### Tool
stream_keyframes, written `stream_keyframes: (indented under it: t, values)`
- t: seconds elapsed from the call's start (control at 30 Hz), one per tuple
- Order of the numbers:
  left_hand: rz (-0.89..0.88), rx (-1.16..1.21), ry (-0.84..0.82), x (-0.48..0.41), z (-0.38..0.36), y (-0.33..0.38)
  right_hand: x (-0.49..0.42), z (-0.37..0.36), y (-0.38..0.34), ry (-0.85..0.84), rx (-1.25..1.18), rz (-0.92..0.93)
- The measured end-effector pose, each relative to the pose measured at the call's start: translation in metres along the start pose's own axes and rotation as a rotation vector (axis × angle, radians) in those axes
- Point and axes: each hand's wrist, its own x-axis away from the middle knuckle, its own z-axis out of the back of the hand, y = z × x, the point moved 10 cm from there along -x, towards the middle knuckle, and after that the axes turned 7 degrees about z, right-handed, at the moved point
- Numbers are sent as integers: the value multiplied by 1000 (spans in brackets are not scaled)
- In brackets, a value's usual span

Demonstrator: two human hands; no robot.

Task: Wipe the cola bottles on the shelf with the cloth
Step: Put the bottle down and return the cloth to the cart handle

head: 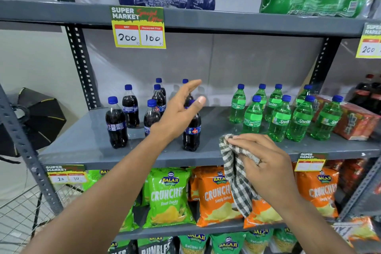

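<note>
On the middle shelf (86, 146) the cola bottles (116, 123) stand close-packed; left hand (181, 113) reaches among them, fingers (192, 86) spread wide, gripping nothing. Risk: a knock topples neighbouring bottles. Right hand (266, 163), fingers closed on the cloth (237, 173), waits at the shelf edge.

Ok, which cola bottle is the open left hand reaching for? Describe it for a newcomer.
On the grey middle shelf, find the dark cola group left of the green Sprite bottles. It is the front-right cola bottle, nearest the checked cloth, partly hidden behind the left hand.
</note>
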Motion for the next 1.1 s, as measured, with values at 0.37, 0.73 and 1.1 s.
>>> stream_keyframes:
  t: [0.37,0.73,1.1]
  values:
    - [289,234,-303,82,-37,-11,-25,-13,-19,57,-170,-78]
    - [452,-11,-152,163,68,-49,-5,-104,-18,-326,-467,-262]
    - [643,-397,135,340,248,-102,47,-336,-143,-804,-699,-273]
